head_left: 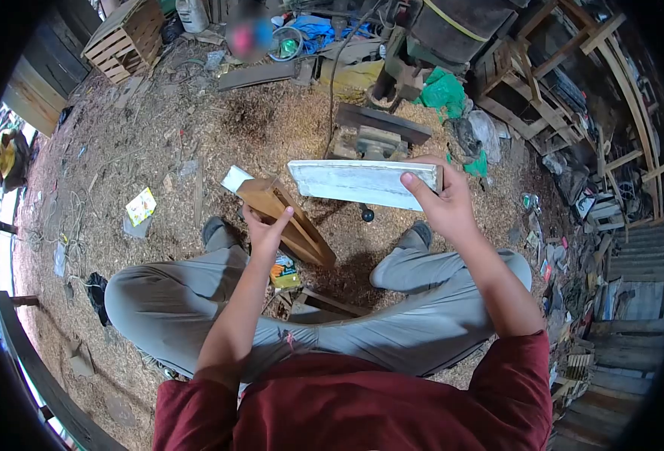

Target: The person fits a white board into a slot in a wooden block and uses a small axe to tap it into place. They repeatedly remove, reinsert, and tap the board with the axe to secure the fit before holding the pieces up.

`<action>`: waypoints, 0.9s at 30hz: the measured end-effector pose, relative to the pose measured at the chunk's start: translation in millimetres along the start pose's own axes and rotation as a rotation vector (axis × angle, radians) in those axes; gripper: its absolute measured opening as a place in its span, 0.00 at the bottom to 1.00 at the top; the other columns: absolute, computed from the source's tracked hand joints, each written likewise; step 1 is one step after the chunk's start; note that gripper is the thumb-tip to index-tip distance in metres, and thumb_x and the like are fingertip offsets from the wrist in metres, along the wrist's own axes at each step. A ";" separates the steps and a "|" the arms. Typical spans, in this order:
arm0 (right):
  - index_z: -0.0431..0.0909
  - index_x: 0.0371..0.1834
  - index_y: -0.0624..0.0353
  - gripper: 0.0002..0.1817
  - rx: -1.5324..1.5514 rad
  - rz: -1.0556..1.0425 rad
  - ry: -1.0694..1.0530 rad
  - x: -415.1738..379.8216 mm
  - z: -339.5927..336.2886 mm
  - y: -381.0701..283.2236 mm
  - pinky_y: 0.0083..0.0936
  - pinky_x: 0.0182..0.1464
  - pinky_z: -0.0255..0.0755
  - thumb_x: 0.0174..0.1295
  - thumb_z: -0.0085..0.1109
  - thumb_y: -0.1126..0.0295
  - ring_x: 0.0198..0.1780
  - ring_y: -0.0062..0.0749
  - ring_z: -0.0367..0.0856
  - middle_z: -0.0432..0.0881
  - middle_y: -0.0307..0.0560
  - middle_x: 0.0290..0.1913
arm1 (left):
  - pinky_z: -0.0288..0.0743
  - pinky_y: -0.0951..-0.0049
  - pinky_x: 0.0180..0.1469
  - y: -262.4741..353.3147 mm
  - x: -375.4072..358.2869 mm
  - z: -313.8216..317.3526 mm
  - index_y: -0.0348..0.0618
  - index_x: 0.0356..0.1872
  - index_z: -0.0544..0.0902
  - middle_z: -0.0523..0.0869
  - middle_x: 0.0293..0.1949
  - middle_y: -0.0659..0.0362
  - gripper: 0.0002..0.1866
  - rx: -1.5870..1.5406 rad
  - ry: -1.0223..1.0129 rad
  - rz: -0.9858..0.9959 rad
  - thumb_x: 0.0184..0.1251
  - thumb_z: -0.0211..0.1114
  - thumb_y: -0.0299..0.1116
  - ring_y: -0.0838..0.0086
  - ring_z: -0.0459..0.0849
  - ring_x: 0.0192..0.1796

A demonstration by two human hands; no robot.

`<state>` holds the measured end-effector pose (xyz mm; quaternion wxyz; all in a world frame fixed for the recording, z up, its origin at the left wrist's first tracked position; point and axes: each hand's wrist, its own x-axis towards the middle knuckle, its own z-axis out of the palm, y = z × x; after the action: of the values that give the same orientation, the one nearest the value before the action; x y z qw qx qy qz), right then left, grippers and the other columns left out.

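Note:
My left hand (265,230) is wrapped round a brown wooden piece (291,225) with a long groove or gap along it, slanting down between my knees. A pale block (236,178) shows at its upper left end; whether it is joined on cannot be told. My right hand (446,197) grips a white-painted board (354,180) by its right end, thumb on the near face and fingers mostly hidden behind. The board lies nearly level, its left end close to the brown piece. Beyond it stands a bench vise (381,143), partly covered by the board.
Wood shavings (264,128) litter the ground. A dark plank (384,122) lies by the vise. A yellow packet (285,272) is between my legs. At the right are a wooden frame (527,98) and scrap; a slatted crate (125,41) stands back left. A cable (332,83) runs down the middle.

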<state>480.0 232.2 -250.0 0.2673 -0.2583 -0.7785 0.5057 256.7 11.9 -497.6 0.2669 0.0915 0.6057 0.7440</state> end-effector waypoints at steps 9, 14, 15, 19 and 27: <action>0.89 0.57 0.62 0.14 0.063 0.109 -0.146 -8.2 13.5 28.1 0.25 0.60 0.79 0.74 0.74 0.68 0.54 0.23 0.87 0.92 0.42 0.51 | 0.64 0.56 0.84 2.4 0.2 -8.6 0.43 0.88 0.21 0.60 0.84 0.42 0.79 0.189 0.026 -0.014 0.60 0.88 0.30 0.55 0.66 0.83; 0.88 0.58 0.62 0.14 0.041 0.116 -0.137 -15.7 18.2 45.9 0.26 0.61 0.79 0.74 0.74 0.69 0.55 0.23 0.87 0.92 0.43 0.53 | 0.63 0.55 0.84 -10.6 6.4 -18.7 0.52 0.88 0.18 0.58 0.85 0.43 0.80 0.336 -0.030 0.222 0.61 0.87 0.28 0.56 0.65 0.84; 0.88 0.58 0.63 0.14 0.036 0.098 -0.138 -16.8 17.9 48.7 0.26 0.62 0.79 0.74 0.74 0.69 0.55 0.23 0.86 0.92 0.43 0.53 | 0.66 0.54 0.83 -11.1 8.3 -20.9 0.54 0.88 0.18 0.59 0.85 0.43 0.80 0.419 -0.060 0.310 0.62 0.86 0.27 0.56 0.67 0.83; 0.88 0.59 0.63 0.15 0.068 0.126 -0.141 -19.9 18.7 54.0 0.26 0.62 0.79 0.75 0.74 0.69 0.55 0.22 0.86 0.92 0.43 0.54 | 0.72 0.53 0.81 -5.5 20.0 -31.9 0.53 0.90 0.23 0.57 0.84 0.42 0.81 0.314 -0.200 0.133 0.56 0.90 0.30 0.53 0.70 0.81; 0.86 0.61 0.64 0.16 0.039 0.117 -0.136 -21.9 25.2 56.5 0.25 0.58 0.81 0.76 0.73 0.68 0.54 0.23 0.87 0.91 0.43 0.53 | 0.77 0.50 0.77 3.6 25.0 -38.2 0.52 0.87 0.40 0.70 0.75 0.46 0.69 0.206 -0.296 0.224 0.56 0.87 0.19 0.56 0.78 0.75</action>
<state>486.2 221.1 -314.4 0.1887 -0.2633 -0.7684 0.5520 217.1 -8.4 -508.4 0.2578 0.2935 0.6189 0.6815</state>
